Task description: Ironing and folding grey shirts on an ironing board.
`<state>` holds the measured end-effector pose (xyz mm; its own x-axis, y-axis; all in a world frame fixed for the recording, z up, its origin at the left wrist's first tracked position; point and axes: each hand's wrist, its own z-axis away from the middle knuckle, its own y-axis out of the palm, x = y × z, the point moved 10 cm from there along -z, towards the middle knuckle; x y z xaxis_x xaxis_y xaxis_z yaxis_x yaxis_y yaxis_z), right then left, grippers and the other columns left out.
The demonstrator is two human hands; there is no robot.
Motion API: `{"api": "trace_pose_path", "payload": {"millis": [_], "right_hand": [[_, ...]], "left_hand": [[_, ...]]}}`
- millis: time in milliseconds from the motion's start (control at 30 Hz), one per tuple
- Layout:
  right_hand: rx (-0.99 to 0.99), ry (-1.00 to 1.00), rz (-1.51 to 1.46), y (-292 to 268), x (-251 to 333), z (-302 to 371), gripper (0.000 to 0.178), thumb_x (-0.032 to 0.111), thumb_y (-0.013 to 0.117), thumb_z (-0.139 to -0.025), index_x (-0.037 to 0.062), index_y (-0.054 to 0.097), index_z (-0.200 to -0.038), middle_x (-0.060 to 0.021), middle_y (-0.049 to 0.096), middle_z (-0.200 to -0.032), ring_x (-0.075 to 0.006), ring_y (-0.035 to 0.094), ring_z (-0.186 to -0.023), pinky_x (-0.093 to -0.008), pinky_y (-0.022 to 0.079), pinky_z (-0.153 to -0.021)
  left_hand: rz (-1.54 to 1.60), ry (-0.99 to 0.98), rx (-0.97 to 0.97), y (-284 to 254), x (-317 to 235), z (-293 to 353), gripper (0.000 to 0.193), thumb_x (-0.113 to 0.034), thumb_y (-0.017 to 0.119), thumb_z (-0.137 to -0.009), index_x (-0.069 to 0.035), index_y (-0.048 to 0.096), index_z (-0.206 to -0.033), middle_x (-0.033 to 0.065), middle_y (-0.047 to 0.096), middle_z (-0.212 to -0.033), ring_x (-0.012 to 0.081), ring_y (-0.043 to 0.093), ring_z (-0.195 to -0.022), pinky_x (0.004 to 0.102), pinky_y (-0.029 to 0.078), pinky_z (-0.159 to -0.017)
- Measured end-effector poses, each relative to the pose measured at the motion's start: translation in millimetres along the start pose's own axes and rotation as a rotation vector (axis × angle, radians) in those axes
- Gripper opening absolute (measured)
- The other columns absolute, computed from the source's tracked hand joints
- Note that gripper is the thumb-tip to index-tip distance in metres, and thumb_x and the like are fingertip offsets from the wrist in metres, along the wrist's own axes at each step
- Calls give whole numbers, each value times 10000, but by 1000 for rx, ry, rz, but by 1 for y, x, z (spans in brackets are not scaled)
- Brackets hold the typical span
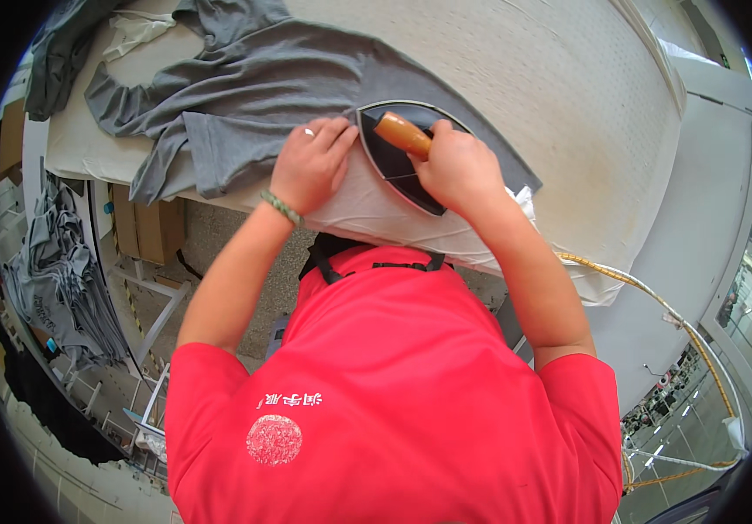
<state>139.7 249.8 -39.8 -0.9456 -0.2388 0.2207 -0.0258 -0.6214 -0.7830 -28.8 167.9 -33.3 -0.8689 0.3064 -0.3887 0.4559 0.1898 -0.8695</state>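
Observation:
A grey garment (245, 79), which looks like a T-shirt, is spread over the white-covered ironing table (559, 131), its left part bunched in folds. My right hand (463, 170) is wrapped round the wooden handle (400, 134) of a dark iron (379, 157). The iron lies on the garment's near edge, its sole hidden. Just left of the iron, my left hand (313, 164) has its fingers bent and pressed together on the garment's edge. The thumb and the cloth beneath that hand are mostly hidden.
A gold-and-white cord (611, 272) with a hose runs off the table's right side. More grey garments (61, 279) hang in a pile at the left, near a cardboard box (162, 229). A dark grey cloth (66, 57) and a white scrap (137, 33) lie at the far left.

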Motion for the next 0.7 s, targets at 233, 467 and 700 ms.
{"api": "trace_pose_path", "payload": {"millis": [233, 467, 700], "right_hand": [[1, -21, 36, -27, 46, -32, 409, 377, 726, -954, 13, 676, -1133, -254, 753, -987, -453, 719, -974, -520, 560, -850], [-177, 75, -32, -66, -7, -69, 380, 341, 714, -965, -18, 716, -1090, -273, 747, -985, -446, 727, -947, -502, 553, -836], [-335, 529, -369, -66, -252, 5, 386, 328, 684, -1005, 16, 608, -791, -50, 574, -555, -177, 569, -432, -384, 433, -438]], "left_hand": [[254, -216, -96, -67, 67, 15, 292, -103, 731, -893, -58, 709, -1181, 129, 714, -1161, 324, 674, -1095, 417, 531, -960], [-43, -388, -212, -133, 211, 7, 283, -140, 701, -965, -59, 691, -1236, 140, 714, -1229, 349, 660, -1165, 423, 520, -1012], [-112, -462, 38, -122, 284, 15, 326, -187, 686, -990, -66, 666, -1291, 140, 691, -1288, 369, 639, -1194, 433, 512, -1030]]}}
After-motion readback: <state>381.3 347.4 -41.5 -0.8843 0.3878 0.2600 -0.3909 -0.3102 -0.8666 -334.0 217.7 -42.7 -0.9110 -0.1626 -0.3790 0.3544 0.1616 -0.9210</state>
